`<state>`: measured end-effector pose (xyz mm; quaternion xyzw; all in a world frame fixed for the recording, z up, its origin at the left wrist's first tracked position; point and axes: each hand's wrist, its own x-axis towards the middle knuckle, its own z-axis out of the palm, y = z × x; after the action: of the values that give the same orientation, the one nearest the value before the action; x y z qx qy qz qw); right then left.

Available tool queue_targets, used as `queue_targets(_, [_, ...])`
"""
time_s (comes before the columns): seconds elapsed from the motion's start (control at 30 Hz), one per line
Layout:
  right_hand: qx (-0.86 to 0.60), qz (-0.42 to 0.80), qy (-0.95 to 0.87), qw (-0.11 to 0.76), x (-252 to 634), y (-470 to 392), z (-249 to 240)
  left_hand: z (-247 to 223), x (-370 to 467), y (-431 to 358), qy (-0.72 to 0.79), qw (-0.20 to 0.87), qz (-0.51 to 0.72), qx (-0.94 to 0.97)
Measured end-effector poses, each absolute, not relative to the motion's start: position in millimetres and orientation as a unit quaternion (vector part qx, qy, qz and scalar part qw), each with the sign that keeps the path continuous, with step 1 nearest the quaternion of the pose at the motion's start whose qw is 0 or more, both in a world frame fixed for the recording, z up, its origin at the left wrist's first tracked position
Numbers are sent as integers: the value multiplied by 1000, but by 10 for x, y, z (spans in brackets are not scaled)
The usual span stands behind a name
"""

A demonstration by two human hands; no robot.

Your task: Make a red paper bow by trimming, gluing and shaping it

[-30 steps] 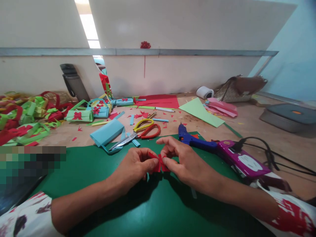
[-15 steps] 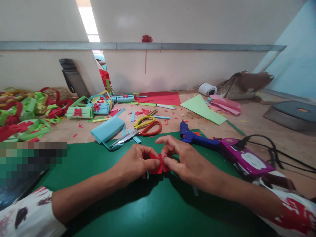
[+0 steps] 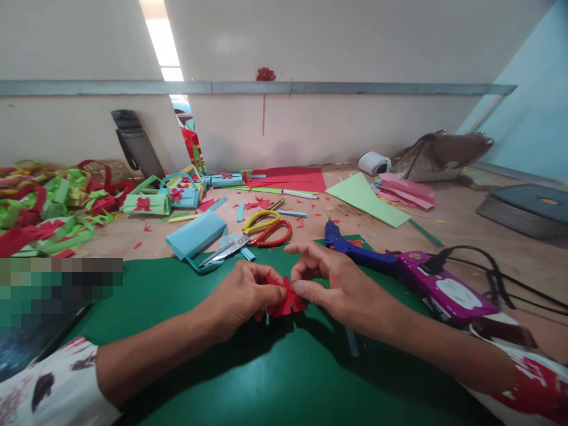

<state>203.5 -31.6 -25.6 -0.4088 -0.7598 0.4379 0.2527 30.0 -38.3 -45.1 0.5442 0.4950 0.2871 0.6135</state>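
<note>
A pale wall (image 3: 332, 130) crossed by a metal rail (image 3: 364, 88) backs a brown worktop (image 3: 384, 238), and a green mat (image 3: 248, 378) covers its near part. Above the mat's middle the person holds a small red paper piece (image 3: 280, 309) in both hands. The left hand (image 3: 246, 296) pinches its left side between thumb and forefinger. The right hand (image 3: 332, 287) has thumb and forefinger drawn together at its upper right, touching the paper, with another finger stretched out toward the left.

A second ago the red piece showed as narrow flaps around a middle fold; now it looks broader and flatter, its lower edge spread out below the fingertips. Both hands have hardly moved. More of a pale strip (image 3: 352, 342) now shows on the mat below the right forearm.

Beyond the hands, the scissors (image 3: 242, 241) lie where they were, blades partly over the mat, beside a blue folded paper (image 3: 197, 234). To the right, the blue glue gun (image 3: 361, 254) also rests as before, its rear end by a purple box (image 3: 448, 293) with a black plug (image 3: 433, 260) in it.
</note>
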Motion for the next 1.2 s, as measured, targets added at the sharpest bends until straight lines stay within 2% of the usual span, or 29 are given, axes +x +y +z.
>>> queue_targets(0.47, [-417, 436, -755, 259, 2049, -307, -269, -490, 298, -366, 482, 642, 311, 509])
queue_targets(0.67, [-417, 483, -722, 270, 2121, -289, -276, -510, 284, -348, 469, 656, 324, 494])
queue_targets(0.9, [-441, 434, -736, 275, 2092, -309, -280, -492, 287, -365, 478, 649, 321, 498])
queue_targets(1.03, [-439, 479, -695, 308, 2043, -313, -311, -493, 293, -370, 480, 645, 318, 503])
queue_targets(1.2, [-436, 520, -673, 294, 2021, -313, -343, -492, 305, -363, 485, 640, 316, 504])
